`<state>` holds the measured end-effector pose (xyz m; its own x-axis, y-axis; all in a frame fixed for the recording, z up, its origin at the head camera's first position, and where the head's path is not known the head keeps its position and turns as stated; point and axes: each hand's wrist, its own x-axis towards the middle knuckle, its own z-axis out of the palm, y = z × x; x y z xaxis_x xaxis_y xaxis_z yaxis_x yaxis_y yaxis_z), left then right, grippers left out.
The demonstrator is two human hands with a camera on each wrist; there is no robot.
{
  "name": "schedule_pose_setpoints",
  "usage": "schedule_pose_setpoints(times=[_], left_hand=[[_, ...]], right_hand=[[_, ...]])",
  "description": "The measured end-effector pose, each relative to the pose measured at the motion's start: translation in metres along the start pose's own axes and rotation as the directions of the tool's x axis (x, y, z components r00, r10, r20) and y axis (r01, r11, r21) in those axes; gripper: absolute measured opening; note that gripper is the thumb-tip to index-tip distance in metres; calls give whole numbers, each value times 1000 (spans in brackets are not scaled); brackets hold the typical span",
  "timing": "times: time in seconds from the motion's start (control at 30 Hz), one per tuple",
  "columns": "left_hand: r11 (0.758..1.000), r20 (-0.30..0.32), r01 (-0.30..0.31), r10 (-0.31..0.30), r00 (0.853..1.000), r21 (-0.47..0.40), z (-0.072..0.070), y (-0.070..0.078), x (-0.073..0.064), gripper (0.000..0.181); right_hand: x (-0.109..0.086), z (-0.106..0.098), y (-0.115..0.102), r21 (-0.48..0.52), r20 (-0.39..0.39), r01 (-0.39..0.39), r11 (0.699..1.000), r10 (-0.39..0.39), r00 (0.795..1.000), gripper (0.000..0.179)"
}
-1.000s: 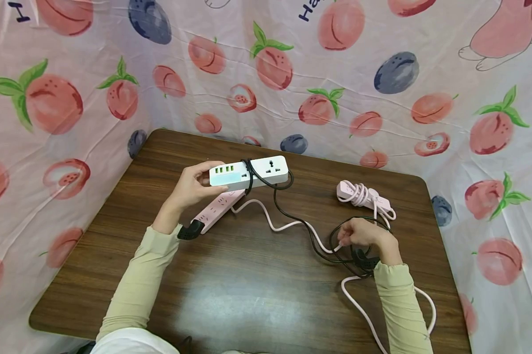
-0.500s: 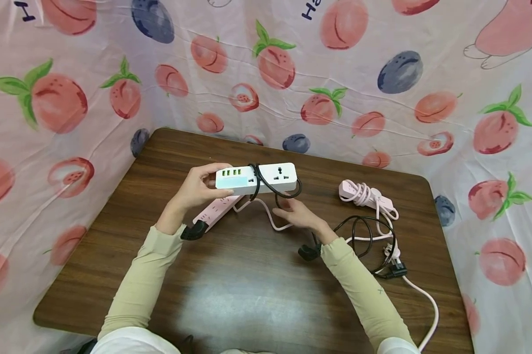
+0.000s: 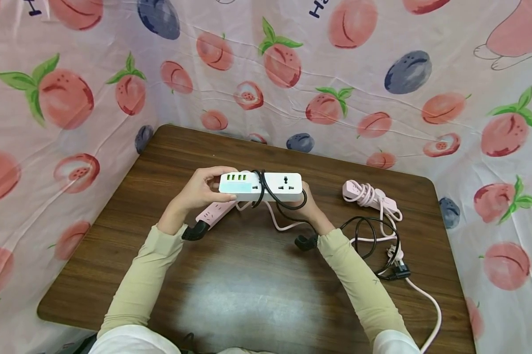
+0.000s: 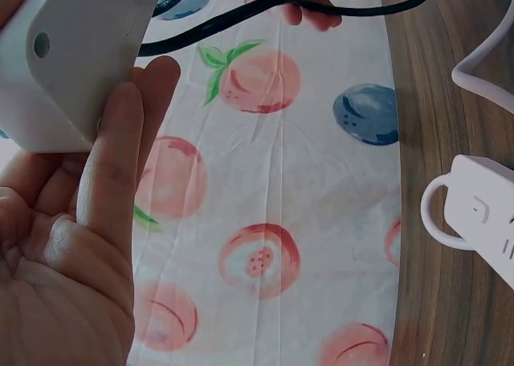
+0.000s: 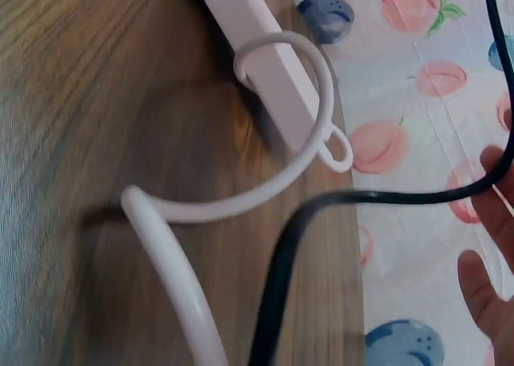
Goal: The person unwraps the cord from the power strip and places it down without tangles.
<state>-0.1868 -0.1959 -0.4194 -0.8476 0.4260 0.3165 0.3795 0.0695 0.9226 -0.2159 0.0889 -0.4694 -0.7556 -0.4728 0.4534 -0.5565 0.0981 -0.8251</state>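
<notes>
The letters "Ha" [image 3: 316,10] are being shown at the far centre of a fruit-printed sheet [image 3: 237,19], where the word is being cut off at the top; a second dark mark [image 3: 33,9] at the far left is being clipped too and cannot be read for certain. On the white power strip [image 3: 274,180], a pale blue panel [image 3: 236,187] is being displayed below a row of green ports [image 3: 233,177]; any lettering there is too small to be read. The strip is being held above the middle of the table [image 3: 248,265], its left end being grasped between the thumb and fingers of the left hand [image 3: 196,191]. The right hand [image 3: 312,206] is being partly hidden behind the strip's right end; the black cable [image 5: 281,278] is being seen across its fingers, but whether it is being grasped cannot be told. A pink strip [image 3: 216,211] is being partly covered from view, left of centre, and a cord-wrapped pink strip [image 3: 367,195] is being supported at the far right. Light is being reflected off the dark wood-grained tabletop's near half. The far and side boundaries are being formed by the creased sheet, on which peaches, dark blue fruit and green leaves are being displayed.
</notes>
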Motion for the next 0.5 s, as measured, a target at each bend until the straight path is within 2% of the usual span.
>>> schedule_pose_setpoints(times=[0.13, 0.27, 0.43, 0.5], left_hand=[[1000, -3, -6, 6, 1000, -18, 0, 0, 0, 50], [999, 11, -6, 7, 1000, -39, 0, -1, 0, 50], [998, 94, 34, -30, 995, -44, 3, -4, -1, 50], [999, 121, 44, -41, 992, -27, 5, -5, -1, 51]], right_hand=[[3, -7, -27, -42, 60, -51, 998, 53, 997, 43], [8, -12, -35, -93, 48, -38, 995, 42, 998, 35], [15, -16, -36, -33, -81, -43, 999, 40, 996, 10], [17, -19, -33, 13, -145, -23, 1000, 25, 989, 8]])
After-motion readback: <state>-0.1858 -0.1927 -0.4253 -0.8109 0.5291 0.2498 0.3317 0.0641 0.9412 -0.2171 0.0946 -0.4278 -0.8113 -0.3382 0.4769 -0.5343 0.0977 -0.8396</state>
